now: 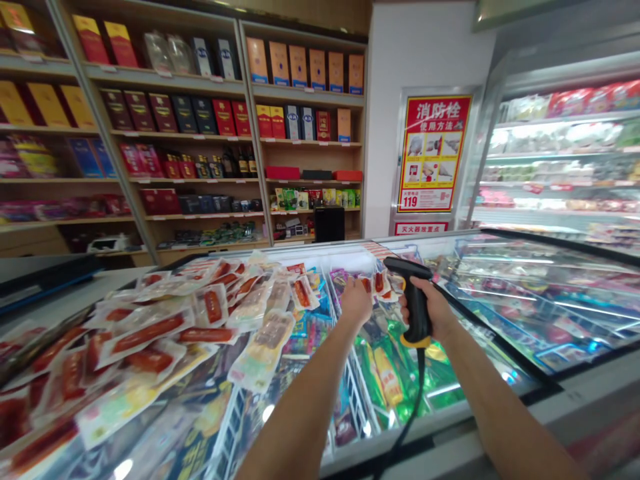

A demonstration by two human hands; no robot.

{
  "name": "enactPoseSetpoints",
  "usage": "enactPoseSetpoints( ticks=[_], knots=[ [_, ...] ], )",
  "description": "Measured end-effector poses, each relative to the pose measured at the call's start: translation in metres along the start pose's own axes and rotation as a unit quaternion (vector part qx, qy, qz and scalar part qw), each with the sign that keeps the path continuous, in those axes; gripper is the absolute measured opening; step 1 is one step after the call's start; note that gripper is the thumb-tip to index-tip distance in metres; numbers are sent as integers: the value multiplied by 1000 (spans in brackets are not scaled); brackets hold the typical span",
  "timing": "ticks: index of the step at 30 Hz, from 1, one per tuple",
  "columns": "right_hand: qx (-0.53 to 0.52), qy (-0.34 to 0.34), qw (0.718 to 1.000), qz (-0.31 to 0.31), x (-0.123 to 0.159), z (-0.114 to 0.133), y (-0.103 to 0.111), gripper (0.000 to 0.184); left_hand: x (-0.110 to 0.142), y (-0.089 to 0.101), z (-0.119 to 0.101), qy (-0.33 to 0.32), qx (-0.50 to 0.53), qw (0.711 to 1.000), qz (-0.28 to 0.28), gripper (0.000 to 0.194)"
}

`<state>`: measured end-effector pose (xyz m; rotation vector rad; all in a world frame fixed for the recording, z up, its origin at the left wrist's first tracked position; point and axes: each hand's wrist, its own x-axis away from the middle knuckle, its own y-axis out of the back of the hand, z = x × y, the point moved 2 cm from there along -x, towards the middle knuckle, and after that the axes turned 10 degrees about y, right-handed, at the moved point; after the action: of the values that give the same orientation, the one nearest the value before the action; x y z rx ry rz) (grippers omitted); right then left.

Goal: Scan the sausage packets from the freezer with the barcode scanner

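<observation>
My right hand (436, 308) is wrapped around the grip of a black-and-yellow barcode scanner (416, 303), its head turned to the left. A dark cable runs down from the scanner's base. Just left of it, my left hand (357, 303) is closed on a vacuum-packed sausage (367, 285); the fingertips are mostly hidden. Beside it, in front of the scanner head, another clear sausage packet (383, 285) shows. To the left, a large heap of sealed sausage packets (210, 303) is spread over the freezer's glass top, with a pale flat packet (263, 350) at its near edge.
Below the hands, a glass-topped chest freezer (500, 393) holds green bags (390, 373) and other packs between white wire dividers. Shelves (305, 93) of boxed bottles stand behind. A red fire-hydrant poster (435, 153) hangs on the wall, and a lit display fridge (560, 160) stands right.
</observation>
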<state>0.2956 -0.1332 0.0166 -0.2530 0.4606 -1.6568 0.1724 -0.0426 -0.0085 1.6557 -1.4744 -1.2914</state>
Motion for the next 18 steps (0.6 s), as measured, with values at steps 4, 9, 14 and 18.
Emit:
enactPoseSetpoints(
  ticks=[4,9,14,18],
  knots=[
    [19,-8,1000,11,2,-6,-7,25,6,35,57,86,-42,989,-113,39],
    [39,-19,999,30,7,-16,-16,26,13,60,106,147,-90,971,-164,37],
    [74,-34,994,71,7,-24,-19,31,13,52,102,123,-94,977,-149,30],
    [81,-30,993,77,7,-26,-20,31,15,42,96,62,-95,985,-128,26]
  ],
)
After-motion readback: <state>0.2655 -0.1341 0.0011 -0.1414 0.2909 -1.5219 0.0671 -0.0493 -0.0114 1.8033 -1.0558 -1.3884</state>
